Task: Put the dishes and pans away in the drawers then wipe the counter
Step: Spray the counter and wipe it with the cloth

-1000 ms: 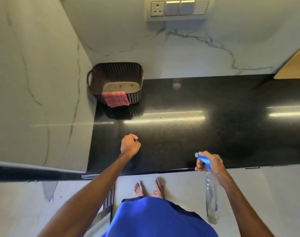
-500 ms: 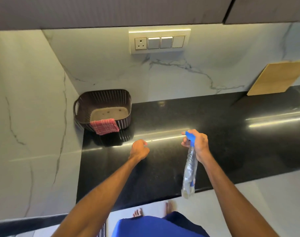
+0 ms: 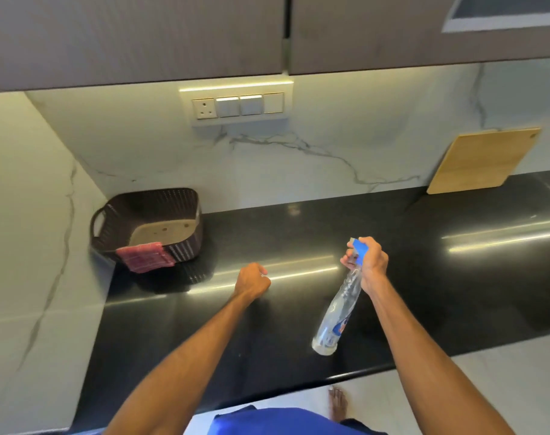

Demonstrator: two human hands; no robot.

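The right hand [image 3: 369, 265] is gripping a clear plastic spray bottle [image 3: 338, 312] with a blue trigger head over the glossy black stone counter [image 3: 424, 277]; the left hand [image 3: 252, 281] is hovering curled, seemingly holding nothing.

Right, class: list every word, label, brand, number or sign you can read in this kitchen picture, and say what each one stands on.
On the spray bottle gripped by the right hand: a label with blue and red print, too blurred to read.
On the switch panel: no legible marking.
No other text shows.
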